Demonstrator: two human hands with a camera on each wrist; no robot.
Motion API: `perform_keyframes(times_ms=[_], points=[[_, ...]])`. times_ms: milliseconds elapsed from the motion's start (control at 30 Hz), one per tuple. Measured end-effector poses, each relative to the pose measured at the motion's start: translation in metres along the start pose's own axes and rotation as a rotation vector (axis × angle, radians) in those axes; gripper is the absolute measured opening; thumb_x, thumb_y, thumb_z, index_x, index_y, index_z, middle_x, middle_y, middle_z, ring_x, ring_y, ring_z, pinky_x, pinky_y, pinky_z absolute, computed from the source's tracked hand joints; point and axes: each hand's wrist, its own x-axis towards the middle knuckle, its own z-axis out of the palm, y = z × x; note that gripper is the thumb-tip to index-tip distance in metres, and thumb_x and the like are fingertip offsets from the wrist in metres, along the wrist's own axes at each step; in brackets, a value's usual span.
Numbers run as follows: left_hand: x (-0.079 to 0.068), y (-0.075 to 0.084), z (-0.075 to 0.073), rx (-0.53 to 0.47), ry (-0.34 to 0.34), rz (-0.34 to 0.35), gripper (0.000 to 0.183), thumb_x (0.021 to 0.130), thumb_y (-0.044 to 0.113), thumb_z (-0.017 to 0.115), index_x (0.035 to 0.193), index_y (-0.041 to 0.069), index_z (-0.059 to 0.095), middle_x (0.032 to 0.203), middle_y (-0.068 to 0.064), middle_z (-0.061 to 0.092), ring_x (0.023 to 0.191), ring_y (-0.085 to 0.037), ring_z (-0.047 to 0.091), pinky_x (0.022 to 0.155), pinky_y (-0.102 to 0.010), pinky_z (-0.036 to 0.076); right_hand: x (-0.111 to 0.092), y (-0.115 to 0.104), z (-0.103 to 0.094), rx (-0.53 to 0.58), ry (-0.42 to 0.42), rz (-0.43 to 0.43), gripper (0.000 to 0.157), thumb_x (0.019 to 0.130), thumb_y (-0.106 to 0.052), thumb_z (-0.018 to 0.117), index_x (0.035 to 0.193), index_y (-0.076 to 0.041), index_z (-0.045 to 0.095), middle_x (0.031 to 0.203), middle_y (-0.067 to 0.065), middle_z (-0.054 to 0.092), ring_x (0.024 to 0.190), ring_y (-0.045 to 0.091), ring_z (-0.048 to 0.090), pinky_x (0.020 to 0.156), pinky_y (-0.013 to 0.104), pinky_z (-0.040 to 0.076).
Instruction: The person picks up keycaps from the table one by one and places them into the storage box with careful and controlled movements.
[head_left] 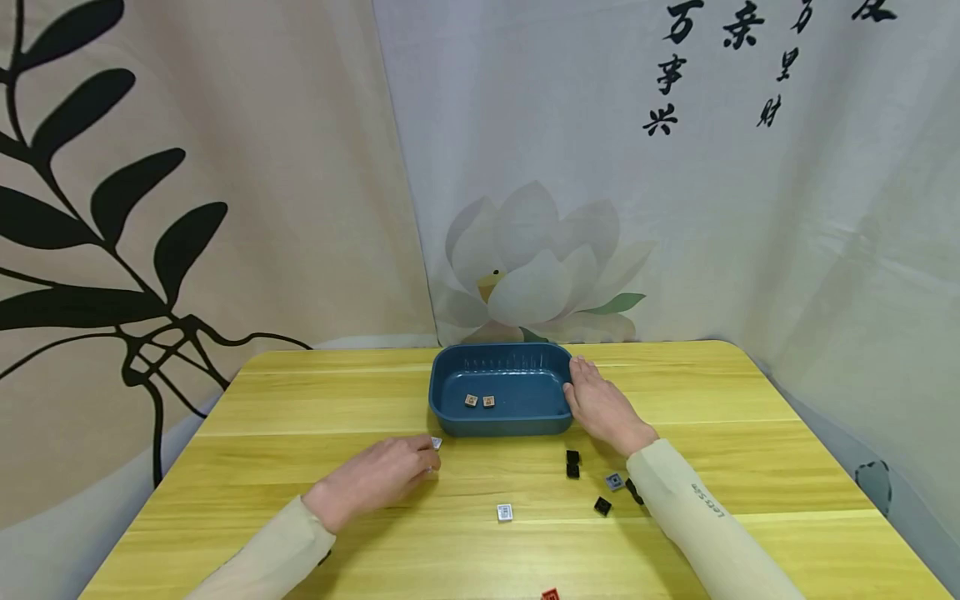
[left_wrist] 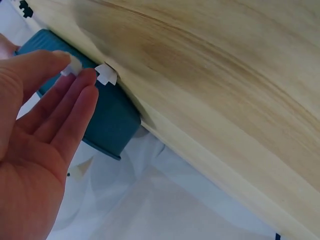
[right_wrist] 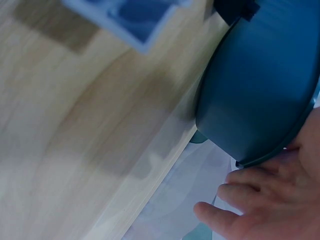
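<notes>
My left hand pinches a small white block between thumb and fingertips, low over the table before the tray's left front corner. Another white block lies just beyond those fingers, by the tray's front wall. The blue rectangular tray has two small tan marked blocks on its floor. At the tray's right end rests my right hand, its fingers extended along the outer wall and the thumb at the rim. In the right wrist view the tray's wall partly hides that hand's thumb side.
On the wooden table, a white marked block lies front centre. Black blocks and a grey one lie near the right forearm. A red block is cut by the bottom frame edge. A printed curtain hangs behind.
</notes>
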Motion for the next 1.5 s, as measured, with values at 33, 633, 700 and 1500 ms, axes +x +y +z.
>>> perform_keyframes(times_ms=[33,633,700,1500], points=[[0.001,0.000,-0.001,-0.002,0.011,-0.006,0.008,0.093,0.005,0.076,0.097,0.012,0.076,0.096,0.001,0.067,0.081,-0.008,0.065,0.072,-0.021,0.057,0.000,0.000,0.000,0.000,-0.002,0.001,0.059,0.112,-0.020,0.037,0.156,0.016,0.023,0.164,0.033,0.023,0.152,0.048,0.024,0.118,0.061,0.029],[0.035,0.007,-0.022,-0.002,0.322,-0.110,0.018,0.086,0.001,0.081,0.100,0.010,0.077,0.095,0.001,0.065,0.080,-0.010,0.057,0.071,-0.021,0.055,-0.001,0.000,-0.001,-0.003,-0.003,0.005,0.058,0.112,-0.020,0.037,0.156,0.016,0.023,0.164,0.034,0.023,0.151,0.048,0.025,0.118,0.061,0.029],[0.041,0.007,-0.025,-0.010,0.344,-0.116,0.019,0.085,0.000,0.082,0.100,0.009,0.077,0.096,0.000,0.065,0.079,-0.010,0.057,0.069,-0.018,0.054,0.000,0.000,-0.001,-0.001,-0.003,0.005,0.058,0.112,-0.020,0.037,0.156,0.016,0.024,0.164,0.033,0.023,0.151,0.048,0.024,0.118,0.061,0.029],[0.106,-0.007,-0.021,-0.110,0.186,-0.252,0.011,0.094,0.007,0.076,0.104,0.008,0.080,0.101,-0.004,0.074,0.092,-0.017,0.071,0.081,-0.028,0.059,-0.001,-0.001,0.000,0.001,0.010,-0.001,0.058,0.112,-0.020,0.036,0.156,0.017,0.024,0.163,0.034,0.023,0.151,0.048,0.025,0.118,0.060,0.029]])
